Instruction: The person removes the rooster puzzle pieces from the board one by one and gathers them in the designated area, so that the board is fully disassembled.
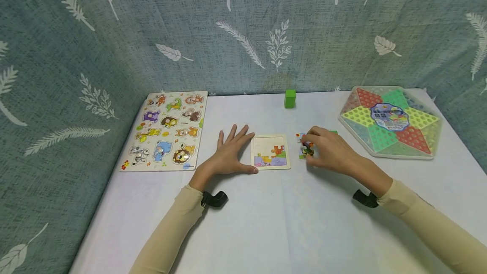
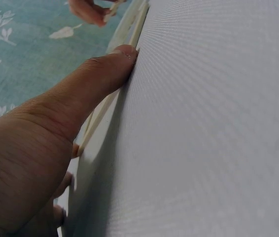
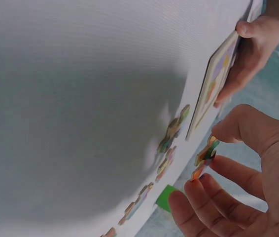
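A small square jigsaw tray [image 1: 288,155] lies in the middle of the table, several pieces fitted along its lower and right parts. My left hand [image 1: 228,155] is spread at its left side, fingers straight, with the thumb touching the lower left corner. To the right of the tray, my right hand [image 1: 332,151] pinches a colourful jigsaw piece [image 3: 207,154] between thumb and fingers, held above the table in the right wrist view. Several loose jigsaw pieces [image 3: 174,129] lie on the cloth near that hand, partly hidden by it in the head view.
A peg puzzle board with animals [image 1: 179,132] lies at the left. A hexagonal star-patterned game board [image 1: 384,138] lies at the right. One green block [image 1: 290,99] stands at the back, close to the patterned cloth wall [image 1: 243,33].
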{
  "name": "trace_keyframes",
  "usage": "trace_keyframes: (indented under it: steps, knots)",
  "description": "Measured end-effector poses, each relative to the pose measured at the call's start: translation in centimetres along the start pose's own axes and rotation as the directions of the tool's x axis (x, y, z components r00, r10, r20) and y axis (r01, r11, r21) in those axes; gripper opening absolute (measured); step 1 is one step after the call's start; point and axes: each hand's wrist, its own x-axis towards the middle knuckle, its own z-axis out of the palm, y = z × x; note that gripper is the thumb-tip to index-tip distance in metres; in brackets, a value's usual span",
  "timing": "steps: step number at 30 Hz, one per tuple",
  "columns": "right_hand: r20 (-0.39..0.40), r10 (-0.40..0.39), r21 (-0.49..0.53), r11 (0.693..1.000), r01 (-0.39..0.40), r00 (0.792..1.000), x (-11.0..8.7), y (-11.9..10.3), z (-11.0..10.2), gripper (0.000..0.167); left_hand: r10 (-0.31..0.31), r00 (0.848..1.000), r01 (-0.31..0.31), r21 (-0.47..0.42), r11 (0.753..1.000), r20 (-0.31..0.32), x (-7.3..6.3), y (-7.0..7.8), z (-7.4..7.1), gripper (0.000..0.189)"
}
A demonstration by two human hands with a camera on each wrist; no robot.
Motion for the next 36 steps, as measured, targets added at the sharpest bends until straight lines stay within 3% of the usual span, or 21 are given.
trace_keyframes:
  steps: [14, 36]
  knots:
    - [-0.024, 0.062, -0.017, 0.998, -0.063, 0.998, -1.2, 1.3, -0.5, 0.037, -0.010, 1.000, 0.010, 0.003, 1.000, 0.003, -0.1, 0.1, 0.0, 0.114]
    - [-0.017, 0.055, -0.017, 0.998, -0.056, 0.998, -2.3, 2.6, -0.4, 0.031, -0.004, 1.000, 0.004, 0.018, 1.000, 0.005, 0.0, 0.1, 0.0, 0.114]
